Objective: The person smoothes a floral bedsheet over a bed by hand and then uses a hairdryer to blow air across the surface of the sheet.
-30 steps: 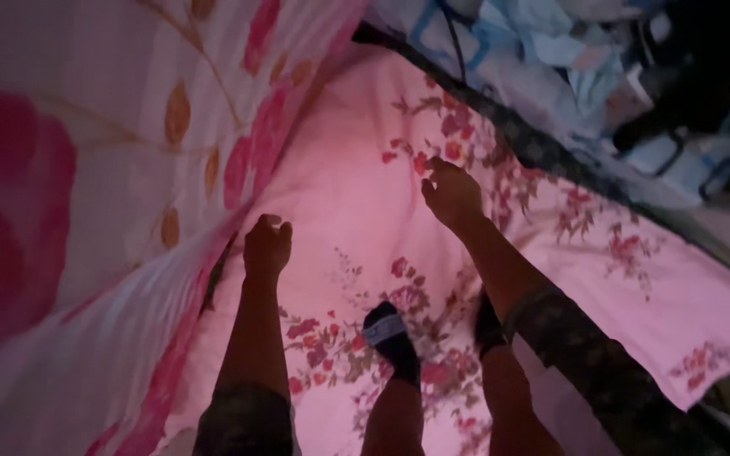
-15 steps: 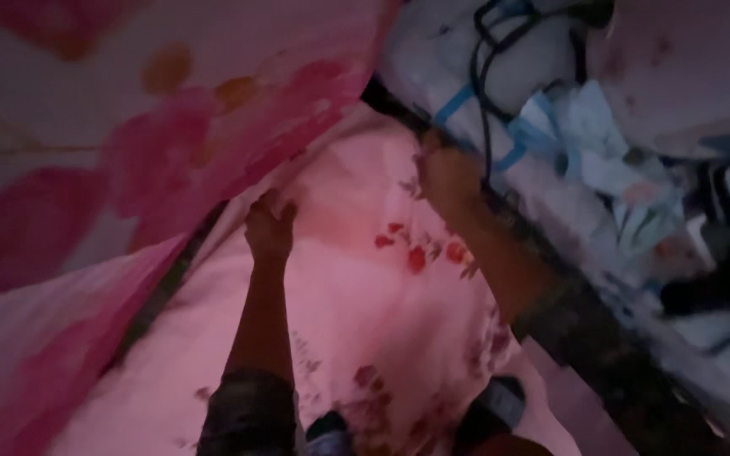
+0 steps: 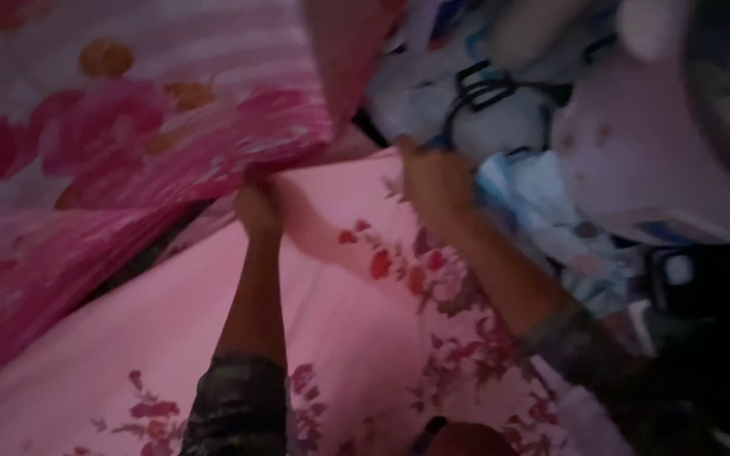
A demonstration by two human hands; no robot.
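A pale pink sheet (image 3: 356, 329) with red flower sprays lies spread below me. My left hand (image 3: 257, 207) is closed on the sheet's far edge, near where it meets a bigger pink and white cover with large red flowers (image 3: 128, 135). My right hand (image 3: 434, 179) grips the same far edge a little to the right, beside a pile of pale blue and white cloth. Both forearms reach forward, with dark patterned sleeves at the elbows. The picture is dim and blurred.
A heap of pale blue and white cloth or bags with a black strap (image 3: 483, 89) lies at the upper right. A white rounded object (image 3: 652, 160) sits beside it. Dark things fill the lower right corner (image 3: 703, 321).
Both hands have reached further forward and closed on the far edge of the pink sheet. The view has swung up and forward, so my socked feet are out of sight.
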